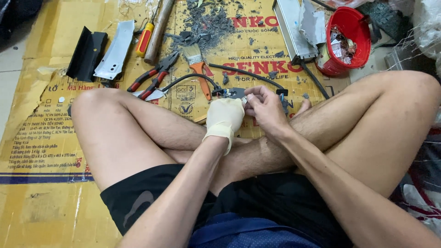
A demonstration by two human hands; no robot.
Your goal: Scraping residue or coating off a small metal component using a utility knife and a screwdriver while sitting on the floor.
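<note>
The gloved left hand (224,117) and bare right hand (265,108) pinch closed on a small dark electrical part (235,93), seemingly light, rigid, best gripped by its edges.

Two hands work over the flattened cardboard: one gloved left hand (224,118) and one bare right hand (265,110). On the cardboard lie one pair of red-handled pliers (154,77), one paintbrush with an orange handle (197,66), one screwdriver with a red and yellow handle (144,39) and one wooden-handled hammer (159,30). There are two bent metal plates, one black (86,53) and one silver (115,50). One red bucket (349,40) stands beside one long grey metal casing (294,28). One heap of dark debris (206,23) lies near the top.
</note>
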